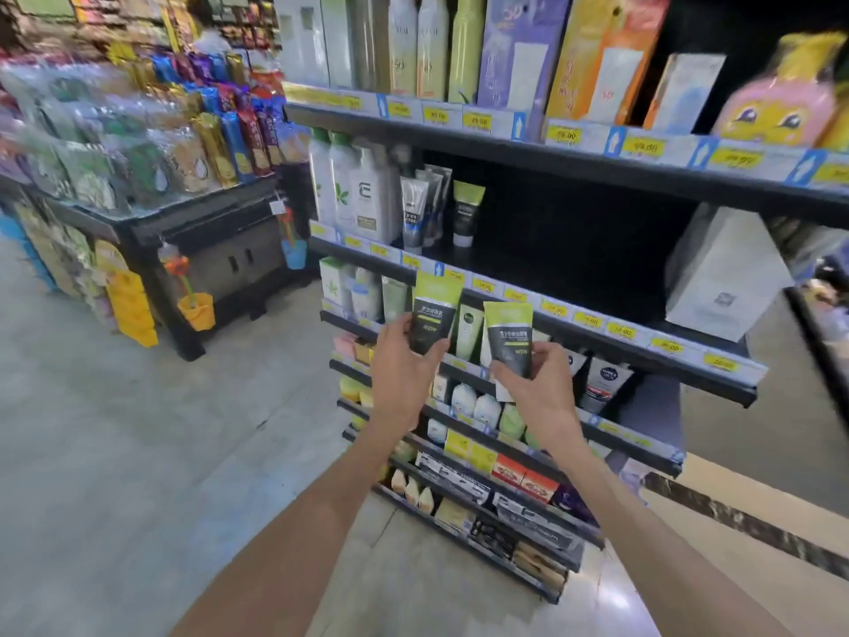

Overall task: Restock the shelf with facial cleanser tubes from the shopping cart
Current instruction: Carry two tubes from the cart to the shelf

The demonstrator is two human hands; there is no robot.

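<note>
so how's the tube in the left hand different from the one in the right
The left hand holds its tube higher and leaning right; the right hand holds its tube lower and leaning left. The left tube overlaps the shelf's price strip; the right one sits below it. Both are green-topped black tubes, cap end down.

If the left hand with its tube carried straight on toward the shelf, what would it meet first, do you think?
Probably the price-label rail just above the left hand's green-and-black tube; beyond it the dark shelf looks free beside the lone matching tube. Depth is uncertain.
</note>
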